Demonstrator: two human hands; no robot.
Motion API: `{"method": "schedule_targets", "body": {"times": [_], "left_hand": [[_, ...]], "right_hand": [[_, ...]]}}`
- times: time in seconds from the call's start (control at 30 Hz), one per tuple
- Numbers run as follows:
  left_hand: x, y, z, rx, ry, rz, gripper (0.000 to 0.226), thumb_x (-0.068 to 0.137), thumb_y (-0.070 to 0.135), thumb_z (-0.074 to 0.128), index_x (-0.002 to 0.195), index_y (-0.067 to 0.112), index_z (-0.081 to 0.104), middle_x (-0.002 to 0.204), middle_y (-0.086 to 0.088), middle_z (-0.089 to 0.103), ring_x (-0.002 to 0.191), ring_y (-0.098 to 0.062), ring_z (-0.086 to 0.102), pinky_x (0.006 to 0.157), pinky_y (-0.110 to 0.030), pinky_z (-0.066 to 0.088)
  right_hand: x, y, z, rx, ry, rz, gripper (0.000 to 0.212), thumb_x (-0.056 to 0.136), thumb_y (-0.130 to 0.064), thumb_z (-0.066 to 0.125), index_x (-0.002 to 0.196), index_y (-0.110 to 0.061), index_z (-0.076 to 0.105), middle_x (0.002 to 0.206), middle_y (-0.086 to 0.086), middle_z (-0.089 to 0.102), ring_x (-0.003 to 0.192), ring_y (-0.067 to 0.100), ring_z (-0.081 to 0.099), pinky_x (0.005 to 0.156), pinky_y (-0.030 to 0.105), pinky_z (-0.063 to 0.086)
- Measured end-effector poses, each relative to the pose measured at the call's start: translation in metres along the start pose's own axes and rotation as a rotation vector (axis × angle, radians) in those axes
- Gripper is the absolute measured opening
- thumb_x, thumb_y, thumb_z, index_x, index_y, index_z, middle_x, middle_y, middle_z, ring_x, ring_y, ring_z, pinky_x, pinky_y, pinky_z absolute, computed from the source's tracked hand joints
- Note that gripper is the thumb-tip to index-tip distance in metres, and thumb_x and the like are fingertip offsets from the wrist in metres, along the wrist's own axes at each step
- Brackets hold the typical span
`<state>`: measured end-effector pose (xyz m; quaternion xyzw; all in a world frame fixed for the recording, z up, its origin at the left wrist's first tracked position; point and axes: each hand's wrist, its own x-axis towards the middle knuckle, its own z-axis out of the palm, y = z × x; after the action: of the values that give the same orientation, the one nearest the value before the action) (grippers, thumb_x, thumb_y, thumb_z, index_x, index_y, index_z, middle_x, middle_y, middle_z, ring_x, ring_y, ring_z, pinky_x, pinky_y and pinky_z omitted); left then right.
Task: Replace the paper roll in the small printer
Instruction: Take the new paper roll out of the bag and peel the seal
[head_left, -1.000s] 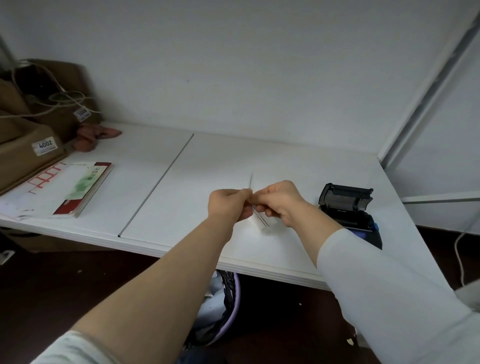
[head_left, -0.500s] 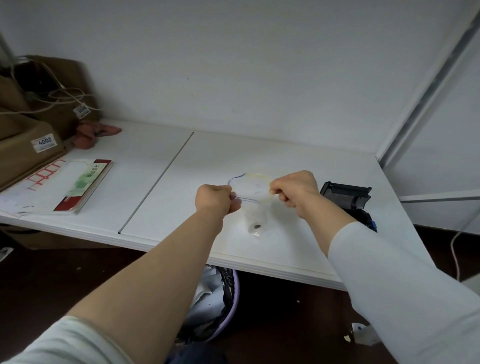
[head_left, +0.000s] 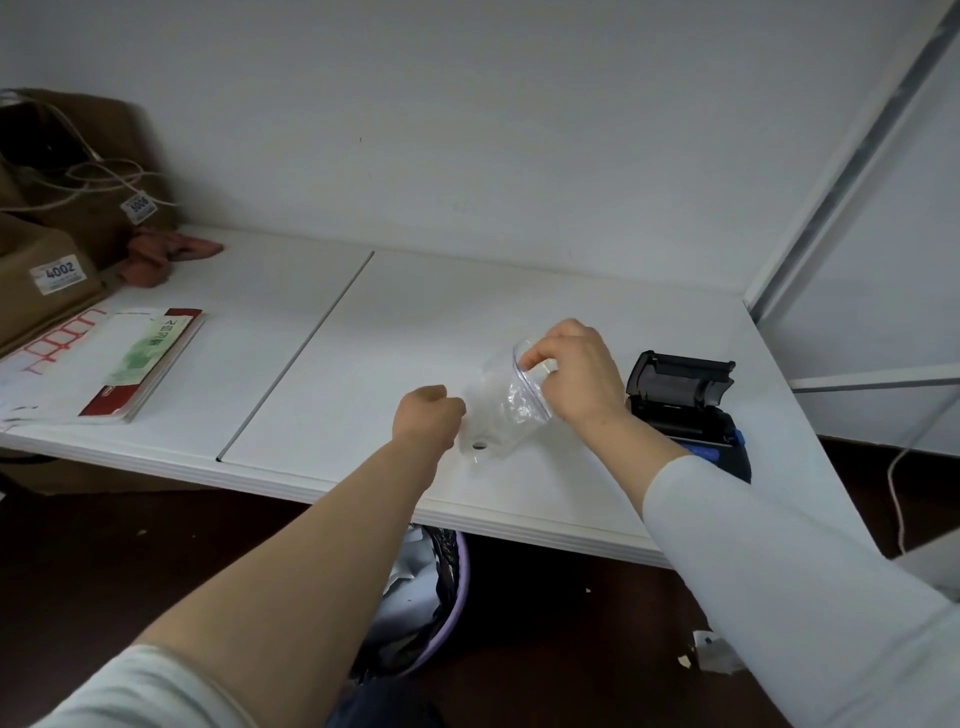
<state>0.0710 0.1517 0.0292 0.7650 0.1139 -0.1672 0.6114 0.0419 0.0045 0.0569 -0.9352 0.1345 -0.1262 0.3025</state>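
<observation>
Head view: the left hand (head_left: 427, 415) fingers pinch the lower edge of a clear zip bag (head_left: 501, 410) above the counter (head_left: 363, 338), with the paper roll (head_left: 480, 446) inside at its bottom. The right hand (head_left: 574, 376) fingers reach into the bag mouth; whether they grip anything cannot be told. The small printer (head_left: 685, 410), lid raised, sits at 3 o'clock of the bag.

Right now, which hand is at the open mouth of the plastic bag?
The right hand: its fingers reach into the clear plastic bag at the zip edge. The left hand grips the bag's lower side near the paper roll.
</observation>
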Motion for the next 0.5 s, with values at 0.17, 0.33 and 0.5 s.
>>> {"method": "schedule_targets", "body": {"times": [0.17, 0.33, 0.5], "left_hand": [[0.010, -0.013, 0.016, 0.068, -0.021, -0.060, 0.020, 0.091, 0.018, 0.049, 0.077, 0.004, 0.056, 0.083, -0.008, 0.045, 0.053, -0.018, 0.043, 0.084, -0.038, 0.054], [0.017, -0.015, 0.028, 0.140, -0.021, -0.096, 0.033, 0.087, 0.027, 0.057, 0.069, 0.002, 0.046, 0.073, -0.010, 0.048, 0.049, -0.020, 0.043, 0.058, -0.026, 0.044], [0.021, -0.017, 0.039, 0.060, -0.002, -0.103, 0.025, 0.081, 0.024, 0.068, 0.064, 0.011, 0.056, 0.060, -0.003, 0.051, 0.058, -0.024, 0.049, 0.073, -0.033, 0.052]], "right_hand": [[0.007, 0.009, 0.006, 0.343, 0.068, 0.398, 0.023, 0.077, -0.015, 0.043, 0.059, -0.008, 0.055, 0.065, 0.010, 0.053, 0.066, 0.029, 0.046, 0.062, 0.031, 0.037], [0.006, 0.029, 0.020, 0.595, 0.028, 0.694, 0.028, 0.078, -0.029, 0.039, 0.066, -0.009, 0.055, 0.070, 0.010, 0.057, 0.062, 0.028, 0.050, 0.059, 0.032, 0.037], [0.000, 0.042, 0.028, 0.743, -0.067, 0.788, 0.033, 0.087, -0.027, 0.038, 0.086, -0.004, 0.061, 0.062, 0.010, 0.048, 0.050, 0.022, 0.039, 0.052, 0.025, 0.033]]}}
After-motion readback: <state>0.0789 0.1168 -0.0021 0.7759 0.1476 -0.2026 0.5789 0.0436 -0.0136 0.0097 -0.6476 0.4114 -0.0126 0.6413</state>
